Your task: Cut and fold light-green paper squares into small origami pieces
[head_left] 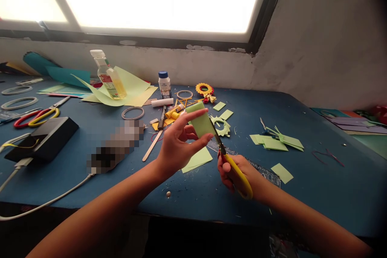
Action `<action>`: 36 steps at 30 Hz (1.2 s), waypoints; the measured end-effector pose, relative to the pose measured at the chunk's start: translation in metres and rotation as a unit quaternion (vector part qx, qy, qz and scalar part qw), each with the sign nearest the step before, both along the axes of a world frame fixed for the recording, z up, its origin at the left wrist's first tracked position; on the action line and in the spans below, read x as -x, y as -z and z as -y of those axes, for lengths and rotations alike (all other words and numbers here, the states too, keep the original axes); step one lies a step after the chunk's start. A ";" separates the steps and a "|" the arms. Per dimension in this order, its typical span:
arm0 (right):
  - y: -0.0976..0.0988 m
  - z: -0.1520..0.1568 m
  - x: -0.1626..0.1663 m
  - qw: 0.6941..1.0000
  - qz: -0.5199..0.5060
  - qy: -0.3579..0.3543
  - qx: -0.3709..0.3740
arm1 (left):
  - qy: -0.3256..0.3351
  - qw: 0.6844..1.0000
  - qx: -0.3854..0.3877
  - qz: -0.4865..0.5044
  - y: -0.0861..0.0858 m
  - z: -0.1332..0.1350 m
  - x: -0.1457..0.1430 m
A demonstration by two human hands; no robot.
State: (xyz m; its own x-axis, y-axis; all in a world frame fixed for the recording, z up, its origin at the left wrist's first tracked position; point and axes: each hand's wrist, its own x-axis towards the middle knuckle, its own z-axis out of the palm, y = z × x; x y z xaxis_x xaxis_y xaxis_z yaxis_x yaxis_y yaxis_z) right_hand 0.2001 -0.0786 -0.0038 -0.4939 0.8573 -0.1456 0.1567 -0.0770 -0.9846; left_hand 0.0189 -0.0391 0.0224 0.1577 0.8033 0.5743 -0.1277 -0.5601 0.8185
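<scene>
My left hand [178, 143] pinches a folded light-green paper piece [201, 123] between thumb and fingers, held above the blue table [317, 193]. My right hand [237, 175] is closed round the yellow handles of a pair of scissors [231, 165]. The blades point up and touch the right edge of the green piece. Under the hands lies a flat light-green sheet [198, 158], and a clear ruler [266, 171] runs beneath my right hand.
Cut green paper pieces [279, 142] lie to the right. Behind are a yellow paper flower [204, 89], a glue bottle [165, 84], a bottle of yellow liquid [109, 76] and metal rings [133, 113]. At left lie red-and-yellow scissors [36, 117] and a black box [42, 139] with cables.
</scene>
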 end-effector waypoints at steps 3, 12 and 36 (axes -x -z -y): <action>-0.002 -0.001 0.000 1.000 0.009 0.003 -0.007 | 0.000 1.000 0.000 0.000 -0.001 0.001 0.000; 0.007 -0.003 -0.005 1.000 -0.019 0.016 -0.014 | 0.003 1.000 -0.010 0.011 -0.005 0.003 0.001; -0.011 -0.012 -0.014 0.968 -0.028 0.172 -0.181 | 0.188 0.927 -0.038 -0.322 -0.007 0.006 -0.005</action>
